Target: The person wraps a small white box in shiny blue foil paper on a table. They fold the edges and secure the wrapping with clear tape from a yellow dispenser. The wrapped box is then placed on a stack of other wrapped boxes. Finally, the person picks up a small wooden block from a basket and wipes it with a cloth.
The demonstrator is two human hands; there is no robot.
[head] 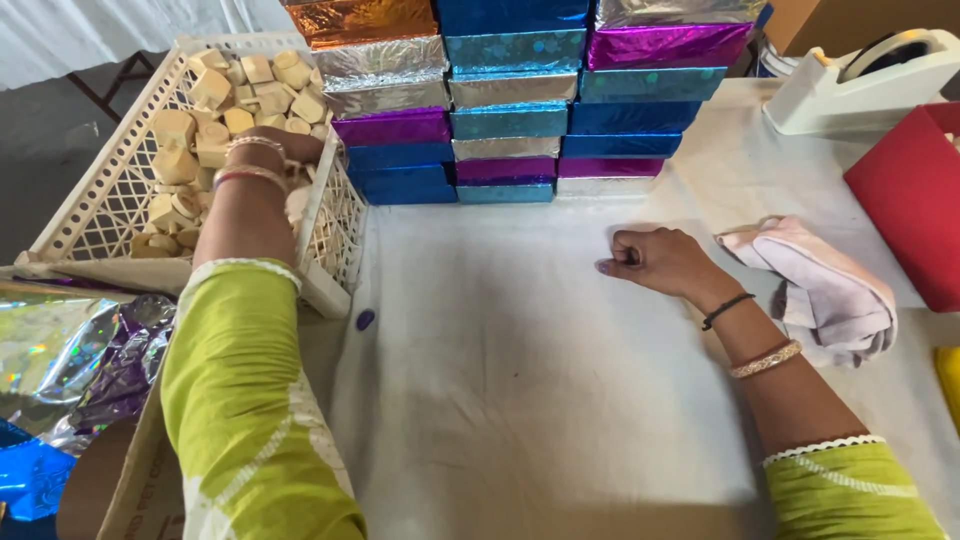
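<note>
My left hand (292, 150) reaches into a white plastic basket (95, 195) at the left, down among several pale cream soap-like blocks (215, 90). Its fingers are hidden behind the wrist and the basket wall, so I cannot tell whether they hold a block. My right hand (655, 260) rests on the white cloth-covered table (520, 380) as a closed fist with nothing in it. Behind both hands stand stacks of foil-wrapped boxes (510, 120) in silver, blue, purple and orange.
A crumpled pale pink cloth (830, 290) lies just right of my right wrist. A red box (915, 200) and a white tape dispenser (860, 80) sit at the right. Shiny wrapping foil sheets (70, 370) lie at the lower left.
</note>
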